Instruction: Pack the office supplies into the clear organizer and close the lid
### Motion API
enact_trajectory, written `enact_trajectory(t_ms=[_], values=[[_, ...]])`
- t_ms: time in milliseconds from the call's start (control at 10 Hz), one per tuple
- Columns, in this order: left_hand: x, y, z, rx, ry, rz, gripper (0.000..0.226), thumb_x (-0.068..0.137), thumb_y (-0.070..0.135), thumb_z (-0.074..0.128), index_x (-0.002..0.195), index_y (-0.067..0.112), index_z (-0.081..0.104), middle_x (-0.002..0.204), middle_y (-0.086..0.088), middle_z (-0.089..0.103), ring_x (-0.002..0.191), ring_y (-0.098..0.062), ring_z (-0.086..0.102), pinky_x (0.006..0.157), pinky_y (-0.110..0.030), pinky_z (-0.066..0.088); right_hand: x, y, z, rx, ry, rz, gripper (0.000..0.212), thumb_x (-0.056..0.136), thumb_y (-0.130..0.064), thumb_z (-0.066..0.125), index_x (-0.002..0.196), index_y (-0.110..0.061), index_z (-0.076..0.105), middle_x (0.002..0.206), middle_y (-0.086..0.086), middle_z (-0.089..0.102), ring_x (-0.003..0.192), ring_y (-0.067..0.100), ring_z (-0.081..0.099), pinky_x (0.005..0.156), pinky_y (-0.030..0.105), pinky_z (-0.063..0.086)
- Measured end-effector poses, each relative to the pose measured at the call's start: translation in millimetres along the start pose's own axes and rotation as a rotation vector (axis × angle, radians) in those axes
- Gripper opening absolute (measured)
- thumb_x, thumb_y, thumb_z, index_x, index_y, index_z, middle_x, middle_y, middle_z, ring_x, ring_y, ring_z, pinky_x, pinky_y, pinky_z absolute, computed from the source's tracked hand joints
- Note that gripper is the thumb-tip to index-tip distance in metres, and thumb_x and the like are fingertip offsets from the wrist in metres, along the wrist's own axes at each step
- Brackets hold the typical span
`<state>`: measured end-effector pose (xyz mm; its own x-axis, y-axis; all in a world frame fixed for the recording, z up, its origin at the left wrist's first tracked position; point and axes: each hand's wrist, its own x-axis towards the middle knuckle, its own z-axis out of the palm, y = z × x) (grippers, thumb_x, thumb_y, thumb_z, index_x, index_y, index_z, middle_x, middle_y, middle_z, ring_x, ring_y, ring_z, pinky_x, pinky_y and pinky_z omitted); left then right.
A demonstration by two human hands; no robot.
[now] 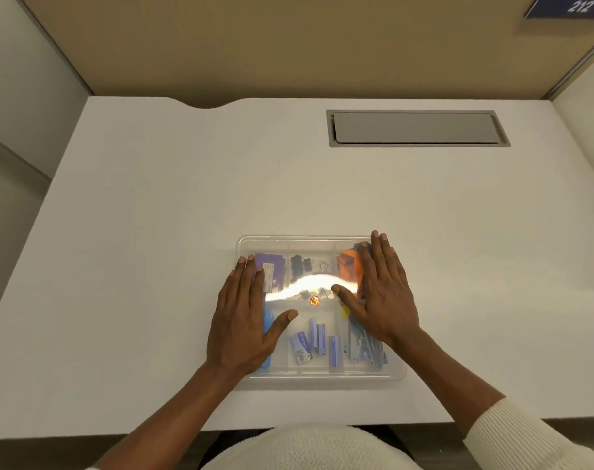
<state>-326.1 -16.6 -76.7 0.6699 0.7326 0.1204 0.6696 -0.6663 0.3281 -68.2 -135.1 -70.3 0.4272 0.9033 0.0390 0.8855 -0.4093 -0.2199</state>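
Both flat hands [244,320] atop seemingly closed clear organizer [309,374], bare desk [153,215] around.

The clear organizer [319,307] sits on the desk [153,215] near the front edge, about midway between the left and right edges. Its lid [305,244] lies on top of it. The left hand [243,320] rests flat on the lid's left side, the right hand [380,293] flat on its right side. Inside, binder clips [300,264] lie in the rear middle compartment and staple boxes [317,340] in the front middle one. A recessed cable hatch [417,128] is set into the desk near the rear right corner, well behind the organizer.
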Motion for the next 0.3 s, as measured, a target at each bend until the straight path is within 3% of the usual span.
enact_trajectory(t_ms=[200, 300], values=[[0.6, 0.5, -0.6, 0.015, -0.044, -0.004, 0.098, 0.094, 0.08, 0.035, 0.164, 0.015, 0.012, 0.173, -0.007, 0.014, 0.159, -0.026, 0.017, 0.122, -0.05, 0.035, 2.2, -4.0, -13.4, 0.016, -0.026, 0.009, 0.096, 0.091, -0.08, 0.034, 0.159, -0.014, 0.024, 0.171, 0.009, 0.005, 0.158, 0.024, -0.001, 0.127, 0.043, 0.009], [7.3, 6.2, -9.8, 0.051, -0.041, -0.006, 0.098, 0.093, 0.081, 0.035, 0.163, 0.015, 0.019, 0.173, -0.01, 0.01, 0.16, -0.028, 0.01, 0.124, -0.048, 0.03, 8.1, -10.8, -29.5, 0.084, 0.001, -0.007, 0.098, 0.086, -0.086, 0.036, 0.155, -0.016, 0.033, 0.17, 0.009, 0.014, 0.158, 0.025, 0.006, 0.127, 0.047, 0.016]])
